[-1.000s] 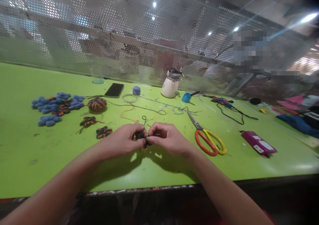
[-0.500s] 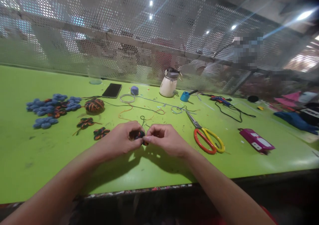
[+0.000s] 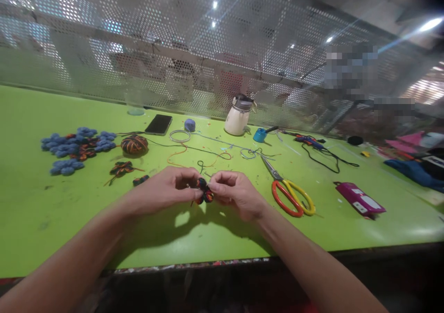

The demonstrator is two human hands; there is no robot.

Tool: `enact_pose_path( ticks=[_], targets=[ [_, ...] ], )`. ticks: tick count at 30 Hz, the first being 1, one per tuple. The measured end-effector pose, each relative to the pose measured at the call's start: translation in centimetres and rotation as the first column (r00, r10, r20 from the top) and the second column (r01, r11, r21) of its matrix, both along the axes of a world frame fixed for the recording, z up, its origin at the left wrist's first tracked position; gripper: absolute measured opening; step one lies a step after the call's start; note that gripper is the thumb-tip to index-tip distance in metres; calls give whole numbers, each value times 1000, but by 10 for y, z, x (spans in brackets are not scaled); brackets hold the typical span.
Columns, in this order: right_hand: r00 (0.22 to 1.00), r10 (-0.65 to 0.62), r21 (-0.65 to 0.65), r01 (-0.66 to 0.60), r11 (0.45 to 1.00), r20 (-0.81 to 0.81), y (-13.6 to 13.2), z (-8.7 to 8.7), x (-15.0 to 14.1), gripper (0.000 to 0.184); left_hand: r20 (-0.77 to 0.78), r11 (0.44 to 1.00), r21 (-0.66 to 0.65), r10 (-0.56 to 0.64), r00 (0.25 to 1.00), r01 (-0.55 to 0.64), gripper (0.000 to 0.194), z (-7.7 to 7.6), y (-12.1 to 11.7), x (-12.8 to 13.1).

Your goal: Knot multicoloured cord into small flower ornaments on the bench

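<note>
Between my two hands is a small dark yarn flower (image 3: 207, 196) with orange and red strands, held just above the table. My left hand (image 3: 169, 186) pinches its left side between thumb and fingers. My right hand (image 3: 237, 193) has its thumb and forefinger pinched at the flower's upper right edge; any fine thread in that pinch is too small to make out. A dark looped strand (image 3: 200, 166) lies just behind. Partly behind my left hand is another dark yarn flower (image 3: 140, 180), and a third multicoloured yarn flower (image 3: 121, 168) lies farther left.
On the green table (image 3: 166, 253) are blue yarn flowers (image 3: 66, 167), a multicoloured yarn ball (image 3: 134, 144), a phone (image 3: 158, 124), a small blue-purple yarn ball (image 3: 189, 125) and a bottle (image 3: 238, 116). Scissors (image 3: 287, 197), a magenta box (image 3: 360, 199) and a glue gun (image 3: 308, 141) lie rightward.
The yarn flower has turned and shows more of its petals between my hands. My right fingers have shifted up along its edge. The whole view has moved slightly.
</note>
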State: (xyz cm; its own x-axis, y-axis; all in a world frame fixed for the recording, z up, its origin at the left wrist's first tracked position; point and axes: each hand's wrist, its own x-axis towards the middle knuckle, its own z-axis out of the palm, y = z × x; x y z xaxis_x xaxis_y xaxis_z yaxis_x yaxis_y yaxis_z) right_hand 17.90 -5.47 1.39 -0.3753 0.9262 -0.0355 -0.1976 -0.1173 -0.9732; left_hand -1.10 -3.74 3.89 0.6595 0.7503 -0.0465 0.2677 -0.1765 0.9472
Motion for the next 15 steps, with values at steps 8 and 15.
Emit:
enact_pose_path(
  ticks=[8,15],
  targets=[
    [997,66,8,-66,998,36,-3,-4,-5,32,36,993,-107,57,998,-53,11,-6,2,5],
    [992,123,-69,-122,990,1,-3,-8,-5,30,-115,990,100,116,987,-104,10,-17,6,8]
  ],
)
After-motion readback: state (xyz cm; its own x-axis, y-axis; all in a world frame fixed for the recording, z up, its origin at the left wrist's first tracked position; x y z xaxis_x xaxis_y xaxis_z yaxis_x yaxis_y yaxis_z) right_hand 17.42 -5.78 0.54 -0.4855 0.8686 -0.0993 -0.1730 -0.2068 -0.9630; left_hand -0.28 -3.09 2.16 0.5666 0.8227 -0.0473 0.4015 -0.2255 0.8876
